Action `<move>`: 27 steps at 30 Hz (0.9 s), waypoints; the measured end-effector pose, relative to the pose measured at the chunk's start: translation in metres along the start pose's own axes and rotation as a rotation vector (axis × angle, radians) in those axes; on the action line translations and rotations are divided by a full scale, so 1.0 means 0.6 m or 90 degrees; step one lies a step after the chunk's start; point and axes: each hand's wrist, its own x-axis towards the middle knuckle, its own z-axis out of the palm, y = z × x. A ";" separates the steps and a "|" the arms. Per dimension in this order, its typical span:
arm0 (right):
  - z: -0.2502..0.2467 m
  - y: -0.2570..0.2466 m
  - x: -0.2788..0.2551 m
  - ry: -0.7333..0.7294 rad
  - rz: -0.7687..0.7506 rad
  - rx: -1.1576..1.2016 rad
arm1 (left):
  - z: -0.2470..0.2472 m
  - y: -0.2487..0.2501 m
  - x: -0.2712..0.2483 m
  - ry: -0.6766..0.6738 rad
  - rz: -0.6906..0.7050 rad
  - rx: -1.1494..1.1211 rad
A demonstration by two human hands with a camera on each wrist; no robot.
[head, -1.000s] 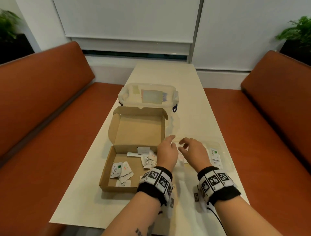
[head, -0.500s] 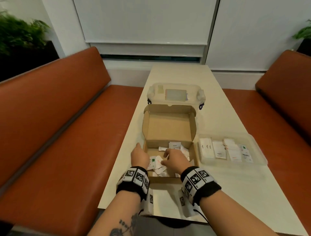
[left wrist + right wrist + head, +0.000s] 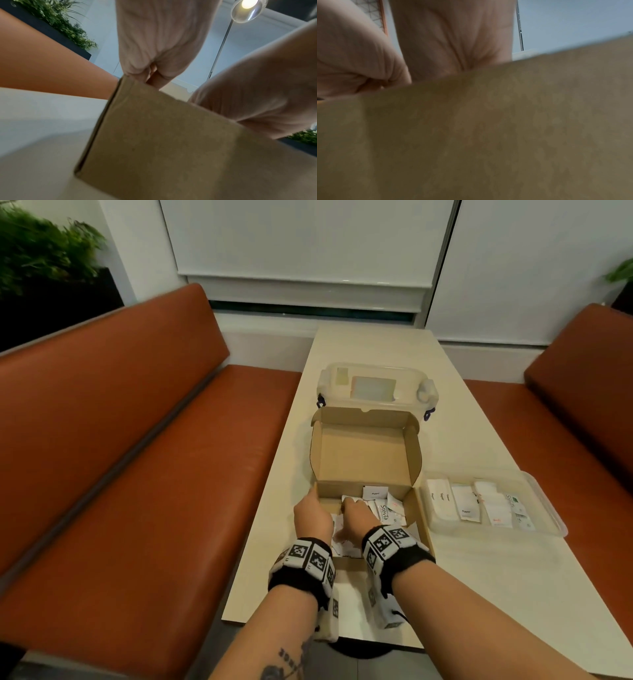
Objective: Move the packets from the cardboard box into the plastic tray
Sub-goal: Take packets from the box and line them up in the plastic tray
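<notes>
Both hands in box, over packets.
Left hand (image 3: 313,517) at box (image 3: 364,460) left wall, right hand (image 3: 358,517) among packets (image 3: 385,510); fingers hidden, grip cannot be told. Tray (image 3: 548,527) just right of box holds sorted packets; lidded container (image 3: 376,385) beyond.

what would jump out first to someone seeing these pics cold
Both hands reach into the open cardboard box at the table's near middle: the left hand at its left wall, the right hand among the white packets. Just right of the box, the clear plastic tray already holds a row of packets. Rust-orange benches flank the pale table.
</notes>
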 end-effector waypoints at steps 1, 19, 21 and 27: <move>-0.003 0.000 0.000 -0.014 -0.001 0.019 | 0.001 0.000 0.000 -0.001 -0.004 0.000; -0.010 0.011 -0.016 -0.133 -0.153 -0.246 | 0.013 0.001 0.000 0.036 -0.033 -0.014; -0.008 0.012 -0.019 -0.142 -0.157 -0.210 | 0.013 0.002 -0.001 0.040 -0.033 -0.014; -0.006 0.009 -0.017 -0.189 -0.148 -0.125 | 0.010 0.002 -0.002 0.035 -0.040 -0.005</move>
